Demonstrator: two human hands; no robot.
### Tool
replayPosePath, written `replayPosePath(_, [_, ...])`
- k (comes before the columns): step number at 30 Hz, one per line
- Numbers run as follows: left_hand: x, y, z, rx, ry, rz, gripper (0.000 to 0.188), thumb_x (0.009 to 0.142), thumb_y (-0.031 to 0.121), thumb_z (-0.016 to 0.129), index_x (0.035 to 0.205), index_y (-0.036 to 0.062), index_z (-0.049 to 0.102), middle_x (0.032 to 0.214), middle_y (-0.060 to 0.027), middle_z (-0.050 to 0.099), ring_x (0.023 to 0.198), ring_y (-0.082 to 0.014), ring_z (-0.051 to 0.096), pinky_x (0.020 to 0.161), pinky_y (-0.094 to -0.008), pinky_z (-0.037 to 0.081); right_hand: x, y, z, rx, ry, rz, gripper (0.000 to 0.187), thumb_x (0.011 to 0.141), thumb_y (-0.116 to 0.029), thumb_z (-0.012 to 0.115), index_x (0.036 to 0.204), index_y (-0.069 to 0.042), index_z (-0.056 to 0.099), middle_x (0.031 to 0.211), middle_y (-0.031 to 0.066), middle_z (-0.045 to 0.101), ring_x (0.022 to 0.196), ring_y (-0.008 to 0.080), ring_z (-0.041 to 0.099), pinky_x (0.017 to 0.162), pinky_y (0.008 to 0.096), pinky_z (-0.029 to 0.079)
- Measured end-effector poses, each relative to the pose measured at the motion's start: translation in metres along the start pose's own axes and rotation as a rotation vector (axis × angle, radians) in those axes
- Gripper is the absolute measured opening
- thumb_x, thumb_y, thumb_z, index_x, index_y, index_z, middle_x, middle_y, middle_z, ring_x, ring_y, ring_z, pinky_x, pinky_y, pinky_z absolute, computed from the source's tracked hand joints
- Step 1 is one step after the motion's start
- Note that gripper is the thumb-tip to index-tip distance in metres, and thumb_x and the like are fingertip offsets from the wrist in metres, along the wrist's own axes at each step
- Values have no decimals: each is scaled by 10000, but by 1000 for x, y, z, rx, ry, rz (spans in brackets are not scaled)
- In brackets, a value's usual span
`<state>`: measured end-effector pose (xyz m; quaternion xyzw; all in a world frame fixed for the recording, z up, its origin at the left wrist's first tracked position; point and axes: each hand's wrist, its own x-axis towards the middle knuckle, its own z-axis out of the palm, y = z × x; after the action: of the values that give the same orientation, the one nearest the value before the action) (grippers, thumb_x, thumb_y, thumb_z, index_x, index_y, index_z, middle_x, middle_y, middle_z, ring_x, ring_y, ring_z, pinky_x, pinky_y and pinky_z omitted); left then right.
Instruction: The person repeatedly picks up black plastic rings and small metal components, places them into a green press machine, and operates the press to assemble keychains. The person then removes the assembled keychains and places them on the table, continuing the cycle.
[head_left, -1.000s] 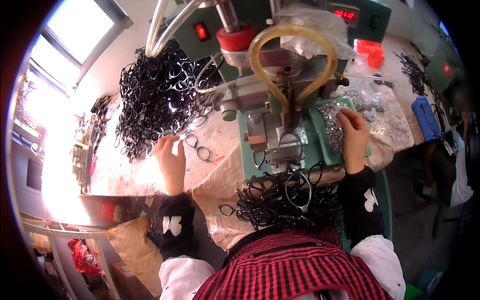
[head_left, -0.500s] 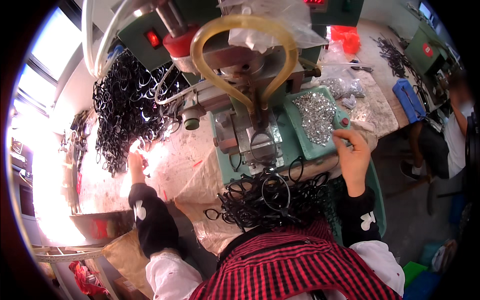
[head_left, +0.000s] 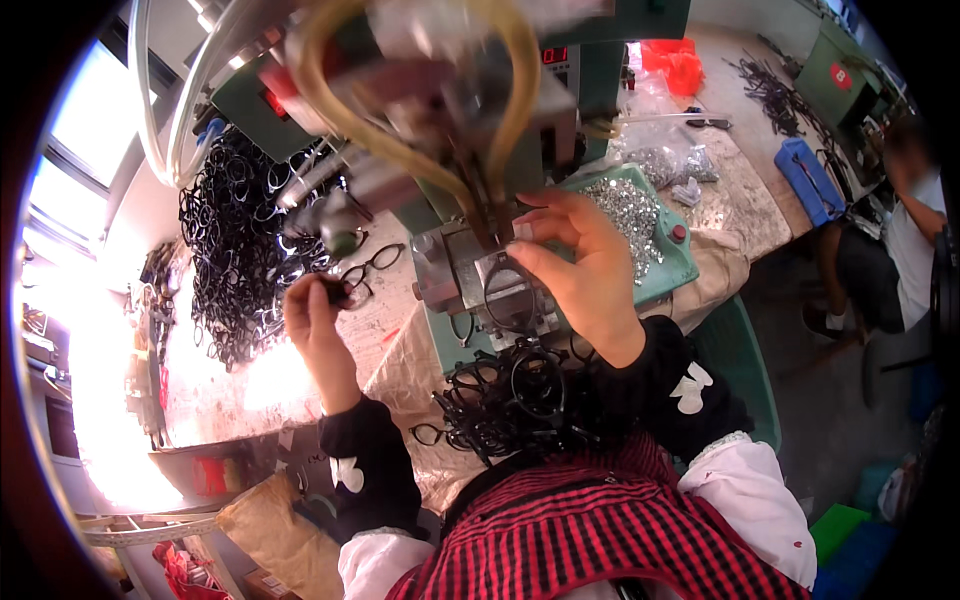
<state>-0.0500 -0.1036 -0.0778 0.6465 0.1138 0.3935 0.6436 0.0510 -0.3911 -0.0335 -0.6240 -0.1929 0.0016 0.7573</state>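
Note:
My left hand (head_left: 318, 325) is closed on a pair of black eyeglass frames (head_left: 387, 257), left of a green bench machine. In the machine's metal fixture (head_left: 455, 262) sits another black frame (head_left: 510, 300), one rim facing me. My right hand (head_left: 585, 275) is at the fixture, with thumb and forefinger pinched beside the machine's dark tip; what they hold, if anything, is too small to make out. Behind that hand stands a green tray (head_left: 680, 262) of small shiny metal parts (head_left: 625, 215). More black frames (head_left: 480, 400) lie heaped between me and the machine.
A large tangle of black frames (head_left: 225, 230) covers the table's left back. A yellowish hose (head_left: 520, 90) loops above the fixture. Clear bags of metal parts (head_left: 690, 165) and a red bag (head_left: 672, 65) are at the back right. Another person (head_left: 915, 210) sits at the far right.
My right hand has moved left from the parts tray to the fixture. My left hand has come rightward from the heap with a pair of frames. The machine's upper part is blurred.

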Motion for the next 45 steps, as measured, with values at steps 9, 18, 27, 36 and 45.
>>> replayPosePath(9, [-52, 104, 58, 160, -397, 815, 193, 1005, 115, 532, 1123, 22, 651, 1084, -180, 714, 928, -313, 692, 845, -460, 592, -9, -30, 4, -31, -110, -52, 458, 878, -17, 675, 1320, 16, 560, 1104, 114, 733, 1018, 181, 688, 896, 289, 502])
replayPosePath(18, [-58, 74, 109, 531, -751, 1031, 421, 674, 107, 734, 1093, 134, 762, 1151, -31, 724, 759, -207, 564, 952, -477, 576, 4, 68, -123, -1189, 68, -415, 186, 774, -110, 773, 954, -88, 732, 1191, 162, 649, 1220, 402, 581, 1004, 485, 478])
replayPosePath(27, [-74, 69, 103, 538, -739, 865, 425, 680, 36, 787, 1098, 112, 767, 1220, -79, 719, 1018, -280, 688, 982, -495, 555, 33, 69, -102, -1214, -148, -588, 174, 820, -99, 713, 978, -56, 655, 1153, 120, 649, 1161, 337, 609, 850, 438, 546])
replayPosePath(36, [-78, 100, 19, 662, 460, 672, 158, 905, -53, 626, 1045, -41, 698, 1077, -193, 694, 1032, -302, 669, 917, -391, 538, -11, 64, -130, -96, 420, -3, 93, 960, -41, 668, 1048, -14, 674, 952, 11, 675, 871, 81, 616, 775, 238, 490])
replayPosePath(45, [36, -52, 5, 1291, -173, 460, 287, 820, 31, 659, 1100, 28, 724, 1041, -127, 621, 974, -337, 625, 816, -433, 520, 22, 80, -70, -166, 316, -39, 151, 920, -31, 725, 1068, 0, 729, 936, 5, 721, 840, 73, 607, 754, 217, 465])
